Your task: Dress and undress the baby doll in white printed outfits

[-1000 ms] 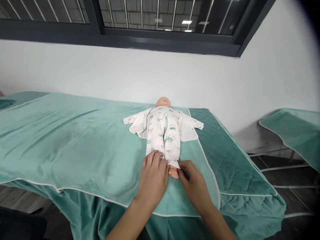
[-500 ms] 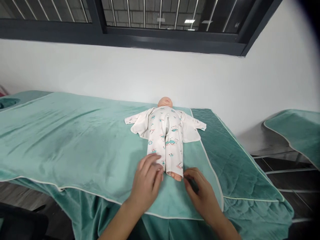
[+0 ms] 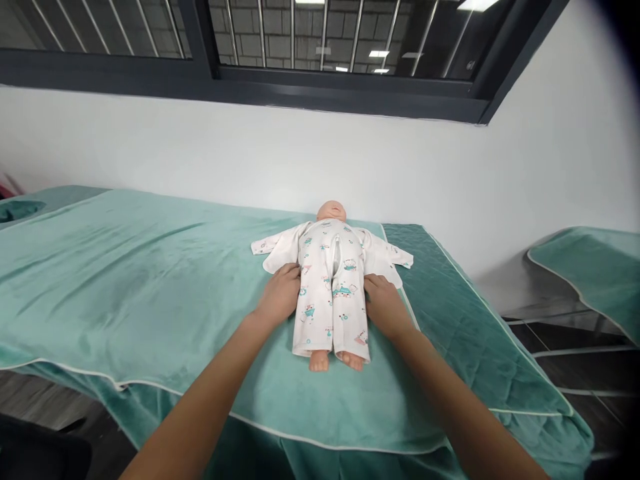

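Note:
A baby doll (image 3: 331,211) lies on its back, head toward the wall and feet toward me. It wears a white jacket (image 3: 381,251) with spread sleeves and flaps, and white printed baby trousers (image 3: 315,293) with an open crotch slit, which reach high over its chest. Both bare feet (image 3: 319,361) stick out of the leg cuffs. My left hand (image 3: 281,293) is closed at the left side edge of the trousers, at thigh height. Level with it on the other side, my right hand (image 3: 386,303) is closed at the right edge. The fingertips of both are partly hidden.
A light green sheet (image 3: 150,287) with white piping covers the bed under the doll. Darker quilted cloth (image 3: 450,300) shows at the right. Behind are a white wall (image 3: 240,160) and a dark-framed window (image 3: 300,93). Another green-covered bed (image 3: 595,260) stands far right.
Both hands have moved up from the trouser cuffs to the sides of the trousers at thigh height. The doll's left-side foot now shows below its cuff. The view has tilted slightly up.

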Tool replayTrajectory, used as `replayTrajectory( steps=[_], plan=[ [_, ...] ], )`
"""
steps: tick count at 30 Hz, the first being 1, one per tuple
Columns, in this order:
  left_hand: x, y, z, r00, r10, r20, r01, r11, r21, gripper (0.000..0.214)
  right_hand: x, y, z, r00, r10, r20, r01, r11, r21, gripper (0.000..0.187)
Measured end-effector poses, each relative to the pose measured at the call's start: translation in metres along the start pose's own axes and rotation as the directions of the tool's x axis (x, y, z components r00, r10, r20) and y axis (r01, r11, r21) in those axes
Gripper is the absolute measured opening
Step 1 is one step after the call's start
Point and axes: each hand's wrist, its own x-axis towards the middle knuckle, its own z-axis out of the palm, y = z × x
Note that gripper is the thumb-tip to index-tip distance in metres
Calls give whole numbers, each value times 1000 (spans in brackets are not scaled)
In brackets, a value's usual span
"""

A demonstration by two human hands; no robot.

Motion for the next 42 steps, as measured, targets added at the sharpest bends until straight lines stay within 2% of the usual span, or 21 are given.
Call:
replayTrajectory(
  steps=[2, 7, 10, 13, 16, 22, 25, 28, 31, 35, 39, 42],
  plan=[
    [9, -2, 4, 1000, 10, 0, -10, 994, -106, 24, 5, 0, 4, 1000, 14, 11, -14, 1000, -22, 22],
    [19, -7, 18, 997, -60, -48, 44, 961, -272, 24, 5, 5, 11, 997, 23, -74, -21, 1000, 22, 22],
    [17, -9, 24, 994, -97, -50, 78, 951, -301, 21, 4, 8, 12, 1000, -16, -11, 16, 999, 46, 23],
    [13, -10, 28, 996, -68, -56, 47, 946, -320, 18, 5, 7, 13, 996, -58, 65, 57, 998, 12, 24],
    [13, -11, 30, 999, -39, -28, 29, 952, -305, 22, 8, 5, 14, 993, -87, 76, 89, 996, -26, 21],
    [15, -16, 33, 997, -71, 3, 69, 956, -284, 34, 15, 1, 17, 989, -144, 28, 145, 988, -51, 16],
    [15, -14, 32, 999, -47, -17, 40, 957, -289, 40, 12, 4, 19, 987, -158, -8, 158, 987, 26, 18],
    [14, -8, 28, 997, -25, -71, 3, 958, -285, 47, 8, 6, 20, 983, -178, -53, 184, 965, 185, 16],
    [13, -4, 25, 995, -41, -91, 22, 980, -199, 40, 4, 7, 21, 981, -172, -86, 189, 941, 279, 15],
    [6, -1, 22, 991, -74, -108, 67, 996, -61, 23, 3, 8, 21, 982, -165, -93, 186, 936, 300, 23],
    [-9, 4, 18, 977, -99, -188, 98, 995, -14, 8, 3, 7, 20, 985, -143, -97, 166, 941, 294, 24],
    [-19, 10, 16, 966, -146, -214, 143, 989, -26, 7, 2, 7, 20, 986, -143, -87, 161, 954, 252, 20]
  ],
)
